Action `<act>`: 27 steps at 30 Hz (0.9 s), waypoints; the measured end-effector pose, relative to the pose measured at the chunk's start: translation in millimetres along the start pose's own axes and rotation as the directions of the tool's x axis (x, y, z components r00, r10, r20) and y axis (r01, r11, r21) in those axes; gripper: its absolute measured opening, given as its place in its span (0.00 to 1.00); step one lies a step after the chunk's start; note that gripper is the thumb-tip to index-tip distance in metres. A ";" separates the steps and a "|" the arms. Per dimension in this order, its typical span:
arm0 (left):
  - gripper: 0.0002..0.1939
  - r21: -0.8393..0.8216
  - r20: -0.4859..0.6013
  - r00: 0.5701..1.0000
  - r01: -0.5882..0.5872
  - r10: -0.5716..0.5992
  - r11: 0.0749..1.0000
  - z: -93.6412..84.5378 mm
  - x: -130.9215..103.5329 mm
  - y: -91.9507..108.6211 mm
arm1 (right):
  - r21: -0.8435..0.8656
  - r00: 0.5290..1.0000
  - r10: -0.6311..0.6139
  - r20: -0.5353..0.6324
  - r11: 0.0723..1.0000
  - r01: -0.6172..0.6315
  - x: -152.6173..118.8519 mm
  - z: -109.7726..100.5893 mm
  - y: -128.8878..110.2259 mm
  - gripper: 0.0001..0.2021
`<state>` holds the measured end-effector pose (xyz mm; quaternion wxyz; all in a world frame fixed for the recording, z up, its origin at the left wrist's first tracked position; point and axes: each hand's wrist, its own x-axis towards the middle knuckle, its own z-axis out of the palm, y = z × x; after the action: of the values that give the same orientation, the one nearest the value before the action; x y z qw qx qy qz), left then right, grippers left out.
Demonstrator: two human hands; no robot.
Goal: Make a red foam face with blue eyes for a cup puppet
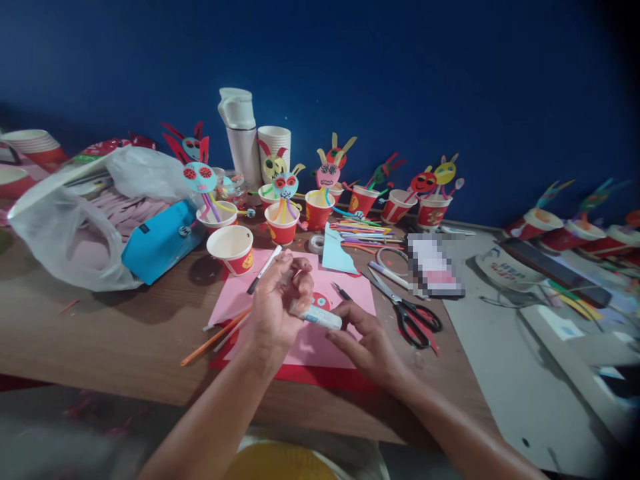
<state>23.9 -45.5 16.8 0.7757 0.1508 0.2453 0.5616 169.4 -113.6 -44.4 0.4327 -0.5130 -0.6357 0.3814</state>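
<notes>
A white glue stick [323,317] with bluish print lies level between my two hands, above pink paper [320,353]. My left hand [279,300] is palm up, its curled fingers around the tube's left end. At the other end, the thumb and fingers of my right hand [367,343] pinch the tube. Behind the tube a red paper piece with a pale blue eye [321,301] shows partly on the pink sheet. Close by on that sheet are a black-and-white marker [264,270] and a dark pen tip [341,291]. Red paper [320,377] sticks out underneath.
Black-handled scissors [410,317] and a phone [435,265] lie to the right. Paper cups with creature heads [283,223] line the back. An empty cup [231,250], a blue card box [160,240] and a plastic bag [65,247] stand left. Orange straws [215,340] lie near my left wrist.
</notes>
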 end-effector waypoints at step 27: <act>0.02 -0.010 -0.070 0.998 -0.004 0.003 1.000 -4.3 1.3 -13.8 | -0.099 0.999 0.042 -0.029 0.994 -0.045 0.3 -7.9 -5.6 0.09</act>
<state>32.9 -48.9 5.9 0.7662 0.1276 0.2694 0.5692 175.0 -114.0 -36.6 0.4064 -0.5529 -0.6368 0.3516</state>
